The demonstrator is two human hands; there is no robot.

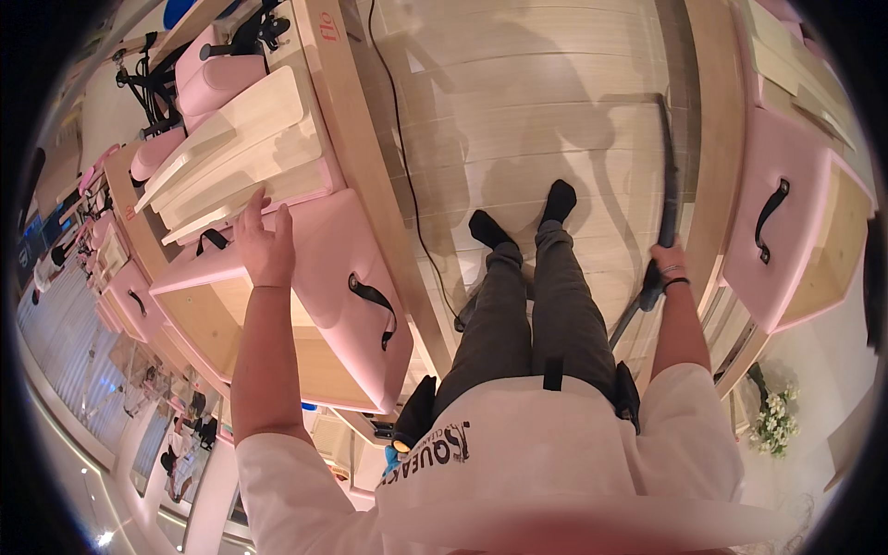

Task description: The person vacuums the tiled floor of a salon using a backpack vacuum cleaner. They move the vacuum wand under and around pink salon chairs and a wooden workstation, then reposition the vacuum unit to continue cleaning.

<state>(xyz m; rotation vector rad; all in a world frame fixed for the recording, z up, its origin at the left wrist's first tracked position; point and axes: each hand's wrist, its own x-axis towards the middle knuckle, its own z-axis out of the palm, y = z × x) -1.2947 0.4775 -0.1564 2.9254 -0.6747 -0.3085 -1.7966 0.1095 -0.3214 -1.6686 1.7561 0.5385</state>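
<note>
My right hand [670, 263] grips the dark wand of a vacuum cleaner [668, 173] at my right side. The wand reaches forward along the tiled floor [513, 111], beside a wooden frame rail. Below the grip, a hose [626, 321] runs back toward my leg. On the left, my left hand [267, 239] is raised with its fingers apart and nothing in it. It appears over the edge of a pink padded box [347, 243] with a hollow wooden inside and black strap handles [374, 305]. Whether it touches the box cannot be told.
Pale panels [257, 139] and pink shoulder pads [222, 83] sit on the left Pilates reformer. A black cord [402, 146] crosses the floor by its rail [368, 139]. Another pink box [784, 229] stands to the right, with white flowers [775, 423] behind it.
</note>
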